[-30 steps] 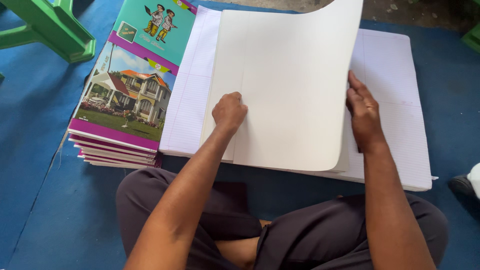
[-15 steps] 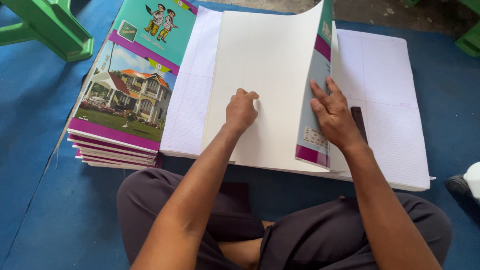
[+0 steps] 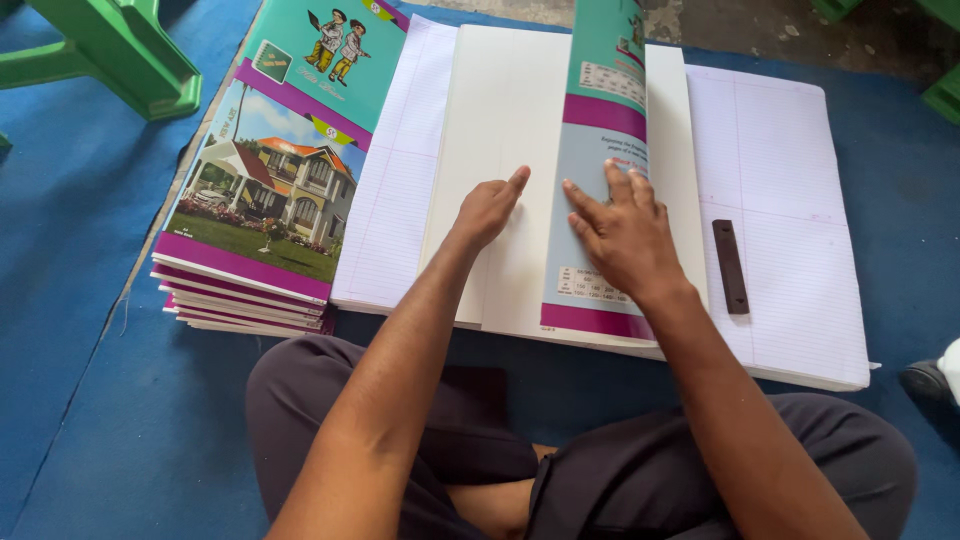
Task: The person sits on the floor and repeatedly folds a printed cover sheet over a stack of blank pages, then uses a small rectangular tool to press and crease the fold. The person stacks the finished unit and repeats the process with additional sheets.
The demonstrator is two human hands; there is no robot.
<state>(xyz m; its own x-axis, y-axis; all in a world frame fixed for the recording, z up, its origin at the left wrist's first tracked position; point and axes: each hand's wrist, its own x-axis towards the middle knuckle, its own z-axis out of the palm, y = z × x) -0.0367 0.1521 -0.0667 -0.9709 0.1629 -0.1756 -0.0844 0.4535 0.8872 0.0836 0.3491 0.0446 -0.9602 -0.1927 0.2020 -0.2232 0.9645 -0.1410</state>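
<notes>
A large white cover sheet (image 3: 505, 150) lies on a stack of ruled paper (image 3: 780, 180). Its right half, printed teal, blue and purple (image 3: 600, 180), is folded over leftward and stands partly raised. My right hand (image 3: 625, 235) presses flat on that printed flap, fingers spread. My left hand (image 3: 488, 208) rests on the white inner side just left of the fold, fingers loosely curled with the index finger pointing at the crease. Neither hand grips anything.
A stack of finished exercise books (image 3: 255, 220) with a house picture on the cover sits at the left on the blue mat (image 3: 90, 300). A dark flat bar (image 3: 730, 266) lies on the ruled paper. A green stool (image 3: 110, 50) stands far left.
The right hand has swung the cover's right half up and over to the left, showing its printed side, and now presses it down. The left hand stayed near the middle fold.
</notes>
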